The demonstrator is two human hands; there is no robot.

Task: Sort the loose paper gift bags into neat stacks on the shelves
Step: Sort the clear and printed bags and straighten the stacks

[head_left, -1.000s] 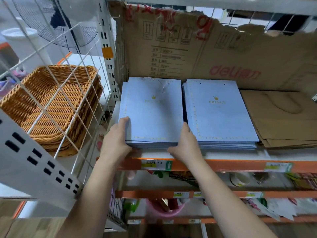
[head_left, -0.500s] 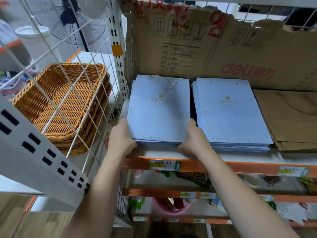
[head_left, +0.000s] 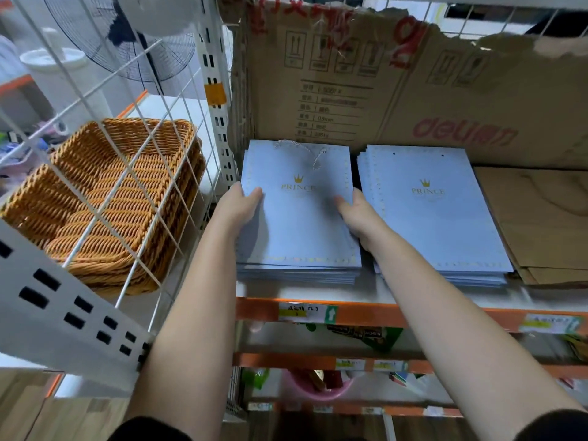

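Squaring step, apparently: left hand (head_left: 237, 208) and right hand (head_left: 358, 214) clasp the side edges of the left blue bag stack (head_left: 299, 233), thumbs on top, fingers hidden, near the shelf's (head_left: 366, 315) front-left corner. Next likely calls for even inward pressure; narrow gap to right blue stack (head_left: 436, 218), upright post (head_left: 216, 122) close at left

Orange-edged shelf (head_left: 375, 315): two blue bag stacks (head_left: 302, 224) (head_left: 436, 218), brown bags (head_left: 541, 224)
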